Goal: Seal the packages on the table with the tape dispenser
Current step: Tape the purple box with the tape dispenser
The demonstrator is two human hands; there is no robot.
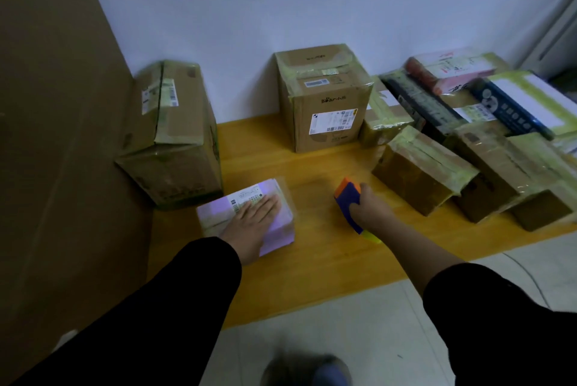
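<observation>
Wooden table (312,167) carries taped cardboard boxes (327,104) and a pale package (285,226).

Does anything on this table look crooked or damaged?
The large cardboard box at the left looks tilted, its upper front edge creased. The taped boxes on the right lie heaped at mixed angles. Nothing is spilled.

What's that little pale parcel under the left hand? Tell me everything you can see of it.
The pale parcel is a small, low box, whitish with a lilac tint and a smooth-looking wrap. A printed label with a barcode sits on top. It lies flat on the wooden table, just in front of a large cardboard box. The left hand rests flat on it, fingers straight.
</observation>
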